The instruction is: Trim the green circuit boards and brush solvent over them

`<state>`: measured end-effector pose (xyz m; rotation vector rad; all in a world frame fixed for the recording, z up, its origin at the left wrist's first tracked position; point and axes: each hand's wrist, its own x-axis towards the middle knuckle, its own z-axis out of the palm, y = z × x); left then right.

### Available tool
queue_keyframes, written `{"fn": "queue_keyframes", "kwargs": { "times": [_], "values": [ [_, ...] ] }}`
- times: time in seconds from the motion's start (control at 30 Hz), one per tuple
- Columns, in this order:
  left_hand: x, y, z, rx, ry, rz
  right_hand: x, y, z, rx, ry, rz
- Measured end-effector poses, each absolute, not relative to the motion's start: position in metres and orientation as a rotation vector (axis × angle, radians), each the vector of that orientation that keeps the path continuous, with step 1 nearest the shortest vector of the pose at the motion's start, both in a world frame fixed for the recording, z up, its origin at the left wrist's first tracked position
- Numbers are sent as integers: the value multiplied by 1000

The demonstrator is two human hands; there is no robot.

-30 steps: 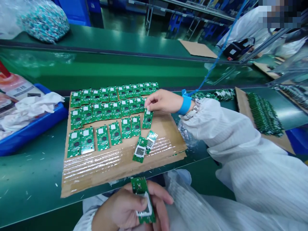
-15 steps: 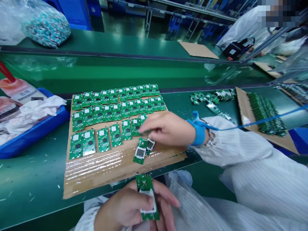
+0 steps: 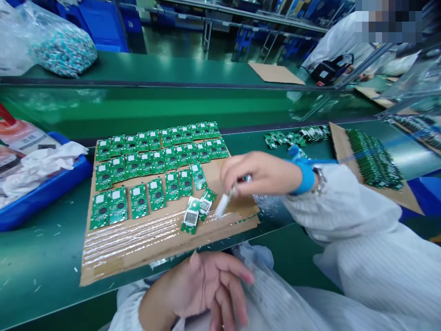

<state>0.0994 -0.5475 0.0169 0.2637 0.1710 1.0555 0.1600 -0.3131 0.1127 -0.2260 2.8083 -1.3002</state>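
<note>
My right hand, with a blue wrist strap, is closed on a circuit board held over the cardboard. That board is blurred and almost edge-on; its white frame is the part that shows. My left hand lies palm up below the cardboard's front edge, fingers spread, holding nothing. Two circuit boards with white-framed grey windows, one of them in front, overlap on the cardboard sheet left of my right hand. Rows of green circuit boards with white squares and dark round spots cover the sheet's back and middle.
A blue bin with bottles and white cloths stands at left. Loose boards lie behind my right arm, and stacked boards fill another cardboard sheet at right. A raised ledge runs along the back; a person is beyond it.
The circuit board has left my left hand, which is now open. My right hand has drawn back to the right from the boards and now holds the circuit board.
</note>
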Motion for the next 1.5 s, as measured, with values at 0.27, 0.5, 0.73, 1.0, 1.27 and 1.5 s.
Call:
{"fn": "queue_keyframes", "kwargs": {
  "times": [0.27,0.5,0.73,1.0,1.27,1.5],
  "values": [
    [89,-571,22,412,701,1096,108,-270,79,530,2552,-947],
    [82,-581,38,509,1016,1013,112,-290,80,619,2776,-639],
    [79,-572,48,575,1107,932,98,-310,67,440,2925,-475],
    [80,-578,43,523,1137,997,93,-313,63,419,2914,-494],
    [77,-570,41,1206,1983,977,103,-314,70,452,2907,-612],
    [82,-535,41,1520,2791,308,159,-345,68,344,2858,-530]
  ]
}}
